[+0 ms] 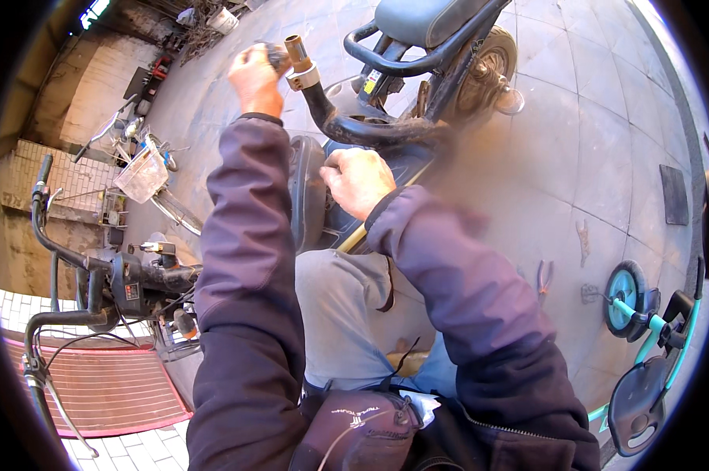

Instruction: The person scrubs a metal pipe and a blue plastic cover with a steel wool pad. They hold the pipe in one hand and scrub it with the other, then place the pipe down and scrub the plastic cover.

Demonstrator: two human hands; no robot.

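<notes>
A black scooter frame (370, 132) lies in front of me, with a bare, brownish steering tube (295, 52) and a metal collar (302, 78) at its raised end. My left hand (256, 81) is closed around a small dark wad (277, 58), right beside that tube; its exact kind is unclear. Lower down, my right hand (360, 182) has curled fingers, and whatever they may hold is hidden. It hovers near a dark padded part (308, 192) and the frame's lower side. Grey seat (429, 20) and rear wheel (488, 69) show at the far end.
Black handlebars (95, 302) of another vehicle stand close on my left, with a basketed bicycle (144, 173) behind. Pliers (544, 279) and a rusty tool (583, 242) lie on the paving at right. A turquoise child's bike (625, 302) rests near the right edge.
</notes>
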